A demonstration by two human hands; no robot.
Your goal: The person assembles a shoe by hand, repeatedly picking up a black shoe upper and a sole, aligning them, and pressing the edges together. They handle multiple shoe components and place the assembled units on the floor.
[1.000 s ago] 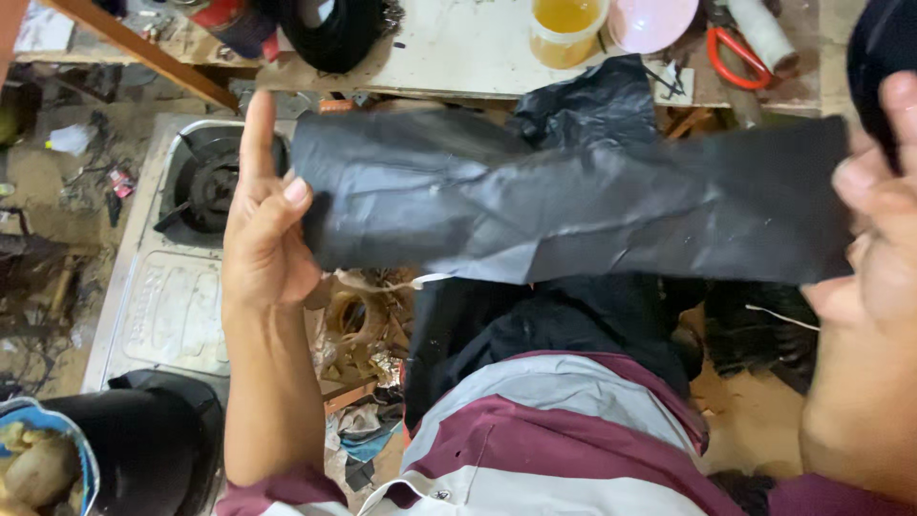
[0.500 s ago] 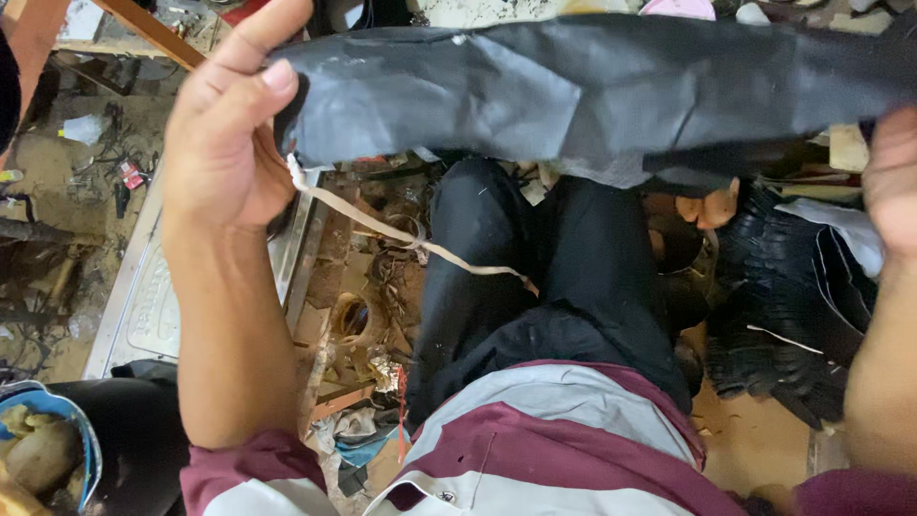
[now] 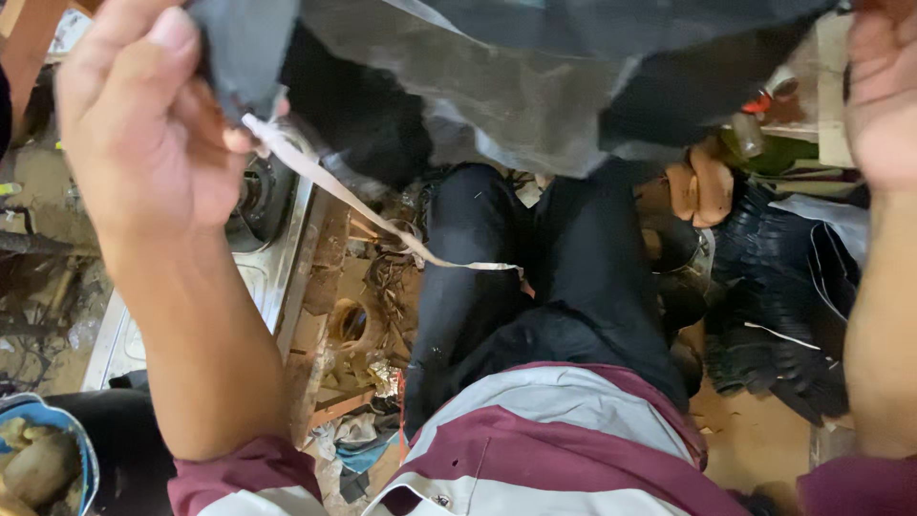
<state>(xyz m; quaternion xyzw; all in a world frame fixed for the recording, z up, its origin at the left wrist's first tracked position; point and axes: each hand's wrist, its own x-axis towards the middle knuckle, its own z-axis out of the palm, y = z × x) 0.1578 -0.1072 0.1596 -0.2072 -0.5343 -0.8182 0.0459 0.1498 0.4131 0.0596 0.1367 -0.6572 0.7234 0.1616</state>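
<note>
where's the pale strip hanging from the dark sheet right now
In the head view, the pale strip trails from the left hand at upper left, down-right onto the person's dark trousers.

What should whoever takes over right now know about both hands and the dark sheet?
Left hand: pinches the corner of the dark sheet, raised at the top of view; a pale strip trails from that grip down onto the lap.
Right hand: up at the sheet's other end; its grip is cut off by the frame.
Done: sheet lifted and spread between the hands.
Left: strip hangs loose, not detached.
</note>
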